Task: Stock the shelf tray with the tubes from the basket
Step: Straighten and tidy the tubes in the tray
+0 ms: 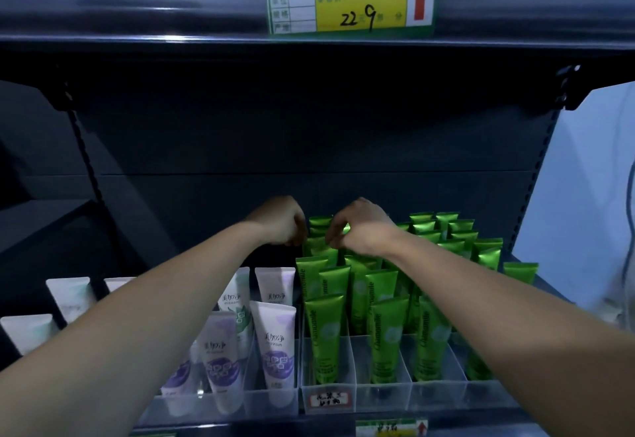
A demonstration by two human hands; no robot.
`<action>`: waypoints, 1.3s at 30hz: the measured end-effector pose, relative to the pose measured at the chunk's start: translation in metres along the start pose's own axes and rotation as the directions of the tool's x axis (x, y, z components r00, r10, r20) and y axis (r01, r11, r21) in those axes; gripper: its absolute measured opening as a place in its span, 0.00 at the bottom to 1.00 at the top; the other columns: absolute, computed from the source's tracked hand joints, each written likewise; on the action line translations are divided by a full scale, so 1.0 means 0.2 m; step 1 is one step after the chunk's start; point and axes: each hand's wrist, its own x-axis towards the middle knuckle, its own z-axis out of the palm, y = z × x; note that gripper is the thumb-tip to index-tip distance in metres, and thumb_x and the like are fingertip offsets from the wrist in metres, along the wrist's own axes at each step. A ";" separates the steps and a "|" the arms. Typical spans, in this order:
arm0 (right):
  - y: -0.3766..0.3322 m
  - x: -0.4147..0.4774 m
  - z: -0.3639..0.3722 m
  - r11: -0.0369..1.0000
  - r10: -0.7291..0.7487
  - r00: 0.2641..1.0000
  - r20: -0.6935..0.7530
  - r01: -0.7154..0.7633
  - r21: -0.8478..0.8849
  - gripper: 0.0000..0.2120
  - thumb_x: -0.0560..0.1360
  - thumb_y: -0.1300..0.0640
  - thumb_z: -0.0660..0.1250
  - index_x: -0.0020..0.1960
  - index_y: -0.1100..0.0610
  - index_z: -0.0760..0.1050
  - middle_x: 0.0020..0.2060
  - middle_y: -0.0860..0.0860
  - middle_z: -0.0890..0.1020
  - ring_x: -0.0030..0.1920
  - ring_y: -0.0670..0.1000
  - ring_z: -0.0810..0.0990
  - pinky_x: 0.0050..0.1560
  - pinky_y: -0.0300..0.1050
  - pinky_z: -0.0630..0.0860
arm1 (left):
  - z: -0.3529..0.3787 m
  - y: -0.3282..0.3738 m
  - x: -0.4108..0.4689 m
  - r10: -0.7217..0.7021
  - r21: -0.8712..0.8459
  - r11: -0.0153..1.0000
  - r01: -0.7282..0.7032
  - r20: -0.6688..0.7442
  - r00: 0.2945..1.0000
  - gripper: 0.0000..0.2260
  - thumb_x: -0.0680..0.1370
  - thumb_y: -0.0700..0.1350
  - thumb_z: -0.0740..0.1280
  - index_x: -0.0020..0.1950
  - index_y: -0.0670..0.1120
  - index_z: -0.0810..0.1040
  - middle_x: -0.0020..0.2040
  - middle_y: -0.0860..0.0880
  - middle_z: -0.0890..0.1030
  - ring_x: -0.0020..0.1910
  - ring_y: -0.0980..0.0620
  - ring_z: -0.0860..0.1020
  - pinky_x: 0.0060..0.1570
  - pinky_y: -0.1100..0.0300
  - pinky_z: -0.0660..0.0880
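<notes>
A: Where are the tubes (pixel 324 330)?

B: Upright in the tray (pixel 385 399), centre-right. The right hand (pixel 357 227) is curled at the back row and seems to pinch a tube top. The left hand (pixel 281 221) is curled beside it, but it's too dim to see its grip.

A: Risk?

B: A crooked push there could domino the packed rows.

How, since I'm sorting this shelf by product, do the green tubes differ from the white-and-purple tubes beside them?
The green tubes are glossy green all over, with Chamomile lettered lengthwise; the white-and-purple tubes are pale with a purple patch and the brand printed across. The green tubes fill many rows in the right tray; the white-and-purple tubes are fewer, in the left tray. Both stand crimped end up in clear trays.
</notes>
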 end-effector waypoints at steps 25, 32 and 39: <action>0.02 -0.01 0.05 0.965 0.063 0.998 -0.002 -0.060 0.254 0.09 0.73 0.63 0.69 0.48 0.50 0.82 0.53 0.48 0.82 0.48 0.46 0.76 0.49 0.37 0.73 | 0.04 0.00 0.00 -0.009 -0.047 0.999 0.006 -0.068 0.998 0.05 0.74 0.43 0.71 0.49 0.45 0.84 0.35 0.53 0.79 0.32 0.60 0.73 0.31 0.66 0.66; -0.01 -0.01 0.06 0.976 0.058 0.998 -0.028 -0.050 0.213 0.13 0.75 0.65 0.66 0.51 0.50 0.82 0.56 0.50 0.82 0.51 0.49 0.79 0.51 0.39 0.76 | 0.05 0.01 -0.02 -0.021 -0.036 0.999 0.018 -0.069 0.997 0.08 0.75 0.40 0.69 0.53 0.46 0.83 0.51 0.48 0.84 0.44 0.55 0.77 0.44 0.64 0.70; 0.00 -0.01 0.07 0.981 0.041 0.998 -0.042 -0.033 0.190 0.11 0.75 0.62 0.67 0.52 0.49 0.82 0.56 0.48 0.82 0.44 0.44 0.75 0.44 0.36 0.71 | 0.03 0.00 -0.04 -0.031 -0.039 0.999 0.027 -0.101 0.994 0.10 0.76 0.42 0.68 0.57 0.46 0.82 0.56 0.48 0.82 0.53 0.52 0.79 0.48 0.65 0.69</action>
